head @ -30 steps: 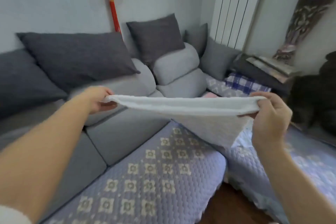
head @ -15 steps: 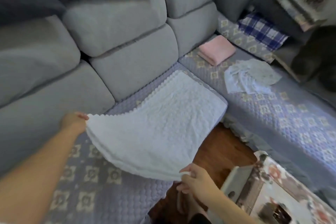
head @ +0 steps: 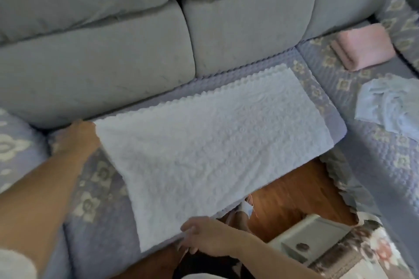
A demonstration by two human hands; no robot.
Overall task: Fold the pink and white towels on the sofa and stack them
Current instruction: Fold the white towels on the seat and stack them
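One white embossed cotton towel (head: 217, 142) lies spread flat on the lilac quilted seat cover (head: 95, 192) of the grey sofa (head: 113, 52), a scalloped edge along its far side and a raised floral texture all over. My left hand (head: 79, 138) pinches its far-left corner against the seat; my right hand (head: 204, 235) grips its near corner, fingers curled under the cloth. One folded pink towel (head: 365, 46) sits well apart on the right-hand seat near the backrest. One crumpled pale blue cloth (head: 390, 106) lies nearer me on that seat. Below the towel's near edge shows brown wooden floor (head: 294, 199).
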